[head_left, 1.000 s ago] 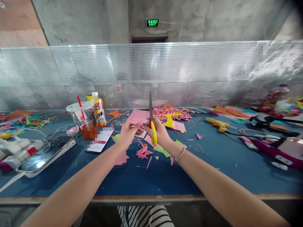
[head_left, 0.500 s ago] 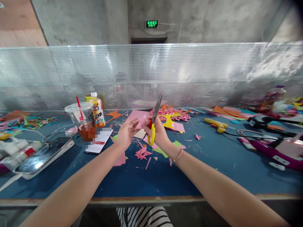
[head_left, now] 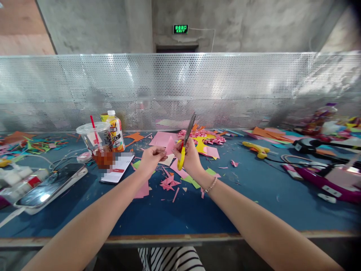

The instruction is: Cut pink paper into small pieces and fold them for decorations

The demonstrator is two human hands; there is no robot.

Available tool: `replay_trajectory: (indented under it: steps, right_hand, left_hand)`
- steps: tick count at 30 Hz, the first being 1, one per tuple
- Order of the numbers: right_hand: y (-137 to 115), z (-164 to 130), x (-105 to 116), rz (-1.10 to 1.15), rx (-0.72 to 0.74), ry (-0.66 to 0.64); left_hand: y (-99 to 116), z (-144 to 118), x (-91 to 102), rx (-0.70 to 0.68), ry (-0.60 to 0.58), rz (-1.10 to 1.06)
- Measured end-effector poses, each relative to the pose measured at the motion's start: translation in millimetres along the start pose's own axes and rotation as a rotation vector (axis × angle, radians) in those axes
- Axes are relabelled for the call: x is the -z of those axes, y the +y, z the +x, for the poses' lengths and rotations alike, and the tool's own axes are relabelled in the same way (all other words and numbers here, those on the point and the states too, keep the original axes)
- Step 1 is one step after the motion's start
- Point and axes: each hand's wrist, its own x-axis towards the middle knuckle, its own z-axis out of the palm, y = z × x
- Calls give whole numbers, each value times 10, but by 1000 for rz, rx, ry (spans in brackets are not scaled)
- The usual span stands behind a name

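My left hand point(head_left: 150, 158) pinches the left side of a small piece of pink paper point(head_left: 170, 145), held up over the table. My right hand point(head_left: 192, 156) is closed around scissors point(head_left: 190, 126) with yellow and red handles, their blades together and pointing up and away. Its fingertips also meet the right side of the pink paper. Just beyond the left hand lies a flat pink sheet point(head_left: 160, 138). A heap of cut pink strips and a yellow paper sheet point(head_left: 200, 145) with cut-outs lie behind the right hand. Pink scraps point(head_left: 169, 182) lie below both hands.
On the left stand a plastic cup point(head_left: 98, 145) with a red straw and a bottle point(head_left: 116, 131), beside phones point(head_left: 52, 188) and cables. A yellow glue gun point(head_left: 258, 148) and a purple device point(head_left: 324, 184) lie on the right. A perforated metal panel point(head_left: 180, 86) borders the back.
The pink paper now stands up as a pointed flap. My left fingers have drawn together into a pinch, slightly lower. The scissors have tilted a little to the right.
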Motion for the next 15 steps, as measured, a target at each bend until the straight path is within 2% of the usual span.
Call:
replay_trajectory:
  steps: [6, 10, 15]
  right_hand:
    - [-146, 30, 42, 37, -18, 55]
    - [-214, 40, 65, 83, -48, 6]
    - [-181, 33, 50, 109, -107, -48]
  left_hand:
    - [32, -29, -19, 11, -20, 48]
    - [4, -46, -14, 32, -122, 134]
    - [-8, -67, -25, -146, -220, 383]
